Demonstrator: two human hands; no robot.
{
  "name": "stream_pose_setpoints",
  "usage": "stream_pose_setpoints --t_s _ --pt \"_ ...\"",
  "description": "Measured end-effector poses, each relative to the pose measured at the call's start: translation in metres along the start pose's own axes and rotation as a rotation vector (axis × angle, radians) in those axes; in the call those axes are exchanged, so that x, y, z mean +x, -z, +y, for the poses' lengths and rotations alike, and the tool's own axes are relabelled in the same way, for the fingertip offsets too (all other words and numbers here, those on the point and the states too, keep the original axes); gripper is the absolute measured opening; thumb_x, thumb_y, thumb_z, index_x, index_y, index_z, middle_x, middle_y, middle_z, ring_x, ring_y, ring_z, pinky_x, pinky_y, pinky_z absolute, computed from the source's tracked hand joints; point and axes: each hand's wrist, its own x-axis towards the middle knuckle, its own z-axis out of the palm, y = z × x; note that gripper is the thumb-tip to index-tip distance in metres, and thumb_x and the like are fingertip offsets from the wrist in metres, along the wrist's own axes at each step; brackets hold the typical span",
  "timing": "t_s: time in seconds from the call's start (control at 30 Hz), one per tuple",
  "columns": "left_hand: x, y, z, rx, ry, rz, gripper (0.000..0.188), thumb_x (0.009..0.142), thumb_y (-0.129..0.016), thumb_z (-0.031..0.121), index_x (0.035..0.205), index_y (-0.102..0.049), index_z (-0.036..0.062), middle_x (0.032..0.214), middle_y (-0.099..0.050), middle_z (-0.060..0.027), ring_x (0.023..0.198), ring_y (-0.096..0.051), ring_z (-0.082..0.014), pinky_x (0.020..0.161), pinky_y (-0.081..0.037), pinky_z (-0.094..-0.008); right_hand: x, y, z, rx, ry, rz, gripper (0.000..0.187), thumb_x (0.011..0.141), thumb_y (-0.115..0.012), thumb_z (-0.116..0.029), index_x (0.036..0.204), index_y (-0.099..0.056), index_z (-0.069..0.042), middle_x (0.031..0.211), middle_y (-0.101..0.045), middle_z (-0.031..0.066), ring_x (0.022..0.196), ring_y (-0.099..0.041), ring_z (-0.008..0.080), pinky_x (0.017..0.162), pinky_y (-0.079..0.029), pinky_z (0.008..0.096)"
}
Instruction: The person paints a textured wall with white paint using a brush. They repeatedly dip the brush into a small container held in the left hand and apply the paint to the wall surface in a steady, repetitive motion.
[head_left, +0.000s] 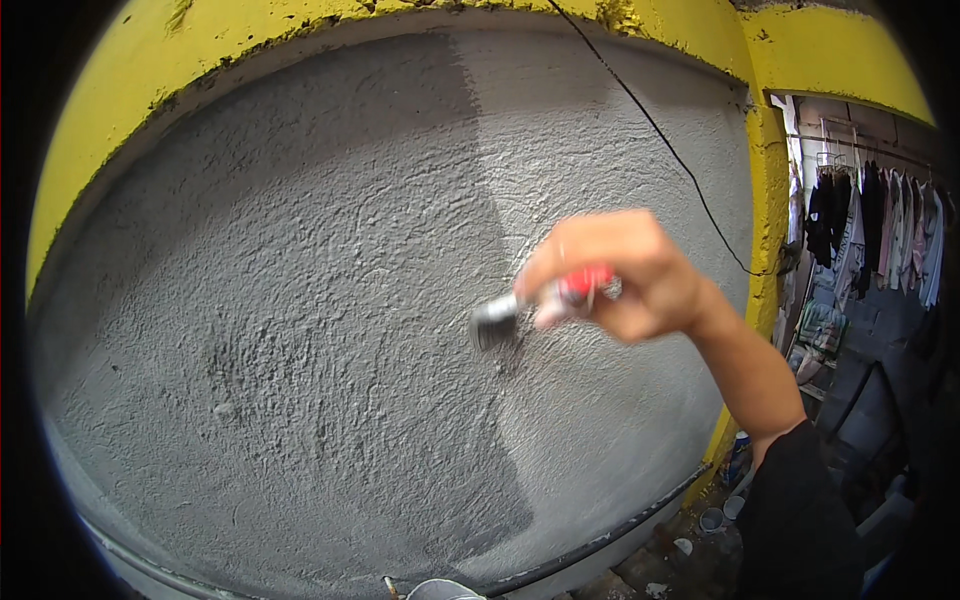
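My right hand [625,270] is closed around the red handle of a paintbrush [495,322], a little blurred by motion. The dark bristles point left, at or just in front of a rough plastered wall [330,250]. On the left the wall is a darker grey; to the right a paler grey section [610,400] begins along an uneven upright border. The brush is at that border, near a small dark patch. Whether the bristles touch the surface I cannot tell. My left hand is out of the picture.
Yellow-painted concrete [690,30] frames the wall above and at right. A black cable [655,125] hangs across the pale section. A dark pipe [600,545] runs along the bottom, near a bucket rim [445,588]. Clothes [880,220] hang in the opening at right; cups [712,519] stand below.
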Motion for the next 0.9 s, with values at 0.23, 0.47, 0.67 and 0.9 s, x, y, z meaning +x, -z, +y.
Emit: stream_pose_setpoints --t_s 0.23,0.47,0.67,0.9 --pt "0.003 0.008 -0.019 0.158 -0.122 -0.023 0.090 0.062 -0.097 0.020 0.138 -0.053 -0.0008 0.133 -0.060 -0.0178 0.123 -0.058 -0.0313 0.110 -0.044 -0.0440 0.068 0.047 0.033 -0.194 0.278 0.304 0.015 0.085 -0.079 -0.006 0.099 -0.076 -0.004 0.089 -0.076 0.0090 0.078 -0.073 0.0156 0.069 -0.060 0.0274" --pt "0.001 0.003 -0.020 0.054 -0.113 0.048 0.095 0.060 -0.098 0.024 0.139 -0.052 -0.0009 0.133 -0.060 -0.0184 0.124 -0.057 -0.0319 0.110 -0.043 -0.0450 0.096 0.044 0.029 -0.465 0.456 0.283 0.015 0.086 -0.079 -0.005 0.100 -0.075 -0.004 0.095 -0.076 0.0099 0.084 -0.075 0.0181 0.072 -0.060 0.0279" --pt "0.002 0.001 -0.007 0.110 -0.034 0.065 0.098 0.059 -0.099 0.026 0.141 -0.050 -0.0009 0.135 -0.058 -0.0194 0.125 -0.056 -0.0340 0.111 -0.042 -0.0453 0.080 0.041 0.018 -0.399 0.344 0.116 0.023 0.083 -0.081 -0.009 0.104 -0.075 0.000 0.100 -0.077 0.0130 0.093 -0.075 0.0254 0.082 -0.061 0.0347" --pt "0.006 0.000 -0.005 -0.003 -0.005 0.036 0.096 0.060 -0.099 0.024 0.140 -0.051 -0.0005 0.134 -0.059 -0.0183 0.124 -0.057 -0.0324 0.109 -0.044 -0.0451 0.091 0.029 0.031 -0.486 0.455 0.178 0.023 0.080 -0.076 0.005 0.102 -0.074 -0.002 0.096 -0.076 0.0099 0.083 -0.076 0.0230 0.074 -0.063 0.0316"
